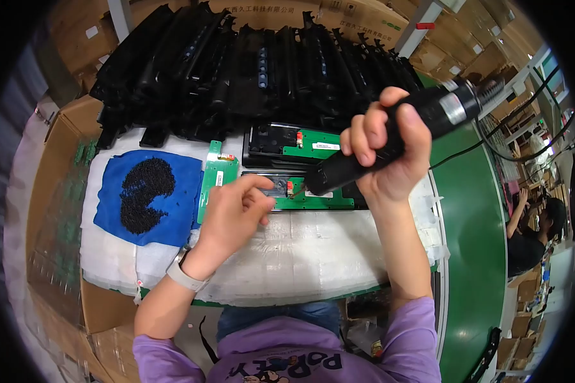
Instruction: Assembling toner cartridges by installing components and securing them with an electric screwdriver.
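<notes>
My right hand is wrapped round a black electric screwdriver, tilted with its bit pointing down and left. The bit's tip is at a green circuit board in a black housing, close to a small red connector. Beside the board's left end hovers my left hand, its fingers loosely curled, thumb and index apart, nothing visible between them. Partly behind that hand lies another green board. Farther back, a second black housing carries a similar green board.
Small black screws are heaped on a blue cloth at the left. Black plastic housings are stacked along the back of the white-covered table. A green surface runs along the right; another person is beyond it.
</notes>
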The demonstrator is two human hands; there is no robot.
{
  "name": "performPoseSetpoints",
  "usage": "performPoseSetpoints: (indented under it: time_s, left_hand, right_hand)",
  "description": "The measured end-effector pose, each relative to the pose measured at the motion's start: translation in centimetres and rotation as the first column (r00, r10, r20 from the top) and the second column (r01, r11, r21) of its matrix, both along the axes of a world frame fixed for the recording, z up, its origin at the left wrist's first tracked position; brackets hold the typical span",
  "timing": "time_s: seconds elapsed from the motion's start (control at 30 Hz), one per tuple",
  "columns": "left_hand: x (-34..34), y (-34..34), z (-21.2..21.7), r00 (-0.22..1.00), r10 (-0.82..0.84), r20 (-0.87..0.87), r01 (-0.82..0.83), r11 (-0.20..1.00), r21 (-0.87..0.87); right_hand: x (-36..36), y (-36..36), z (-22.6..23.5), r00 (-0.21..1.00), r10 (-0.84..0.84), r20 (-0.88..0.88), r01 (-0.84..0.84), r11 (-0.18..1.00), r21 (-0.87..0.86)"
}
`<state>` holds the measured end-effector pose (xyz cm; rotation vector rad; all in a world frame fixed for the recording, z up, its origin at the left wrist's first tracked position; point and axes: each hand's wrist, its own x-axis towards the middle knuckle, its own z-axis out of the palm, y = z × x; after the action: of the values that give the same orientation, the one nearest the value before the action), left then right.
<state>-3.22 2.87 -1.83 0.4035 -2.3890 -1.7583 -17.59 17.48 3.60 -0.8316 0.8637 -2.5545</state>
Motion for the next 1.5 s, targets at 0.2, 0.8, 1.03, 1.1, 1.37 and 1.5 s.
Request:
performPoseSetpoints:
  time_s: [0.2, 0.8, 1.03, 1.1, 1.37, 1.5]
  left_hand:
    - [-0.4, -1.3, -0.7, 0.994, 0.022, -0.11, -0.026, 0.999, -0.03]
    - [-1.2, -0.7, -1.9, 1.0, 0.008, -0.007, -0.008, 0.999, 0.054]
    - [-1.4, -1.0, -2.7, 0.999, -0.026, 0.027, 0.021, 0.988, 0.152]
    - [-1.4, -0.9, -2.7, 0.999, -0.026, 0.03, 0.02, 0.985, 0.173]
    - [-0.8, -0.5, -1.4, 0.992, 0.073, -0.104, -0.051, 0.977, 0.205]
    - [-0.5, -0.5, -0.2, 0.993, -0.039, -0.107, 0.076, 0.926, 0.37]
  right_hand:
    - [-0.7, -1.8, -1.1, 0.985, -0.037, -0.168, 0.08, 0.964, 0.255]
    - [-0.4, -3.6, -1.8, 0.924, 0.028, -0.381, 0.145, 0.897, 0.418]
    - [0.0, -3.8, -1.6, 0.941, 0.077, -0.329, 0.095, 0.874, 0.476]
    - [0.0, -3.4, -2.1, 0.905, 0.042, -0.423, 0.17, 0.877, 0.45]
    - [-0.6, -1.1, -0.4, 0.962, 0.089, -0.257, -0.054, 0.988, 0.142]
    - [-0.8, -0.6, 0.0, 0.979, 0.144, -0.147, -0.154, 0.986, -0.061]
